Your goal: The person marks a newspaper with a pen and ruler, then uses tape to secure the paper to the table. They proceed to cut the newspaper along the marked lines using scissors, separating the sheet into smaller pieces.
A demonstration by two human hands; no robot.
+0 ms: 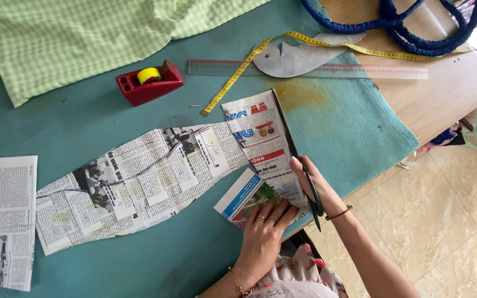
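Newspaper pattern [155, 176]: long taped strip, flat on the teal tabletop [332, 127], near end under both hands. Left hand [263, 234]: fingers spread, open grip pressing the sheet flat, likely to steady it. Right hand [313, 185]: grip closed around scissors [299, 160], blades running along the paper's right edge, just beside the left fingertips.

Bare teal mat [338, 127] right of scissors [296, 154] is open. Tape dispenser [149, 83], measuring tape [233, 83], ruler [360, 70] block the far side; newspaper pattern [133, 182] covers the left.
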